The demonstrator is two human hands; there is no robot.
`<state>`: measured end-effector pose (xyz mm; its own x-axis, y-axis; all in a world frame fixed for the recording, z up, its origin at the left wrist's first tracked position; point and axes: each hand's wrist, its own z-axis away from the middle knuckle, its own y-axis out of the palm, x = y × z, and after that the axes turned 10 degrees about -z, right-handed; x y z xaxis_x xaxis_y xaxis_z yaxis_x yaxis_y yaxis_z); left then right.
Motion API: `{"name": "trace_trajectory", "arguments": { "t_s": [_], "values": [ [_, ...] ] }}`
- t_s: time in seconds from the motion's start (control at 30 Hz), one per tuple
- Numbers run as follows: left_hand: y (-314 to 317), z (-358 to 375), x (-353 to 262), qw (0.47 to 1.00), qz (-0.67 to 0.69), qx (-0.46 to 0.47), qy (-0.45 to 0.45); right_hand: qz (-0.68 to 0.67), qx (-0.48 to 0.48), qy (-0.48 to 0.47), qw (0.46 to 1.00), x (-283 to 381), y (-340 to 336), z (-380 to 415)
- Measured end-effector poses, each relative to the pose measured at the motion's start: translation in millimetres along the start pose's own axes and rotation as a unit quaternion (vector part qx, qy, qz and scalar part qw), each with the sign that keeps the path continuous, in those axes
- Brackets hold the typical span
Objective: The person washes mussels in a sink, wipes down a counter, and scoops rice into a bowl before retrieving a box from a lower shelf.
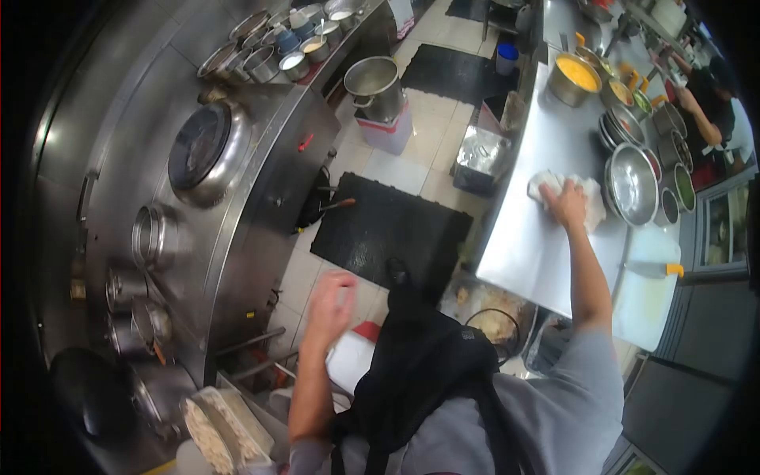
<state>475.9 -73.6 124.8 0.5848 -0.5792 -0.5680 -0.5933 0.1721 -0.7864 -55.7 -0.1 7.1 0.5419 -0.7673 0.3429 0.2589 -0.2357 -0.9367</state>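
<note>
My right hand [566, 204] presses down on a crumpled white cloth [592, 207], gripping it against the steel counter [526, 245]. Part of the cloth bunches out on both sides of the fingers. Just beyond it stands a large shiny metal bowl [633, 186]. My left hand [331, 305] hangs in the air over the floor, a little blurred. Its fingers are loosely bent, with a gap between thumb and fingers and nothing visible in them.
A cutting board [645, 297] bears a knife with a yellow handle [673, 270]. A pot of yellow contents [575, 75] stands farther along the counter. Across the aisle is a steel stove unit [261, 170]. A big pot [374, 83] rests on a white box. Another person [704, 119] works beyond the counter.
</note>
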Motion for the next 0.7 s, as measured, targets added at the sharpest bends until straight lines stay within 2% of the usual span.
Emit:
{"name": "trace_trajectory", "arguments": {
  "t_s": [0.07, 0.13, 0.2, 0.23, 0.3, 0.33, 0.37, 0.4, 0.43, 0.47, 0.5, 0.57, 0.6, 0.63, 0.7],
  "values": [
    [34, -46, 18, 0.994, 0.061, 0.083, 0.042, -0.02, -0.004, 0.015, 1.0, 7, 6, -3],
    [66, -89, 43, 0.978, 0.116, 0.162, 0.065, -0.017, -0.029, -0.009, 0.999, 20, 18, -6],
    [87, -134, 54, 0.954, 0.155, 0.237, 0.094, -0.082, -0.069, -0.083, 0.991, 42, 28, -10],
    [93, -160, 57, 0.949, 0.169, 0.244, 0.109, -0.107, -0.091, -0.127, 0.982, 49, 44, -18],
    [102, -211, 55, 0.909, 0.224, 0.343, 0.074, -0.203, -0.06, -0.131, 0.969, 107, 45, -21],
    [112, -233, 59, 0.902, 0.262, 0.339, 0.057, -0.261, -0.069, -0.123, 0.955, 134, 61, -23],
    [123, -254, 67, 0.887, 0.284, 0.365, -0.003, -0.339, -0.026, -0.092, 0.936, 170, 65, -24],
    [135, -274, 72, 0.874, 0.333, 0.349, -0.055, -0.389, 0.022, -0.061, 0.919, 213, 58, -22],
    [141, -294, 75, 0.857, 0.378, 0.334, -0.109, -0.398, 0.041, -0.073, 0.914, 242, 68, -30],
    [140, -319, 77, 0.786, 0.452, 0.373, -0.197, -0.434, 0.096, -0.079, 0.893, 274, 65, -38],
    [134, -342, 73, 0.758, 0.496, 0.353, -0.233, -0.469, 0.15, -0.087, 0.866, 303, 62, -47],
    [162, -381, 103, 0.758, 0.581, 0.232, -0.184, -0.502, 0.176, -0.13, 0.837, 338, 74, -74],
    [153, -408, 107, 0.765, 0.573, 0.236, -0.175, -0.539, 0.215, -0.119, 0.806, 346, 87, -91],
    [143, -433, 110, 0.771, 0.563, 0.242, -0.173, -0.543, 0.207, -0.107, 0.807, 355, 86, -106],
    [152, -484, 132, 0.795, 0.537, 0.254, -0.124, -0.727, 0.305, 0.019, 0.615, 378, 79, -137]
  ]
}}
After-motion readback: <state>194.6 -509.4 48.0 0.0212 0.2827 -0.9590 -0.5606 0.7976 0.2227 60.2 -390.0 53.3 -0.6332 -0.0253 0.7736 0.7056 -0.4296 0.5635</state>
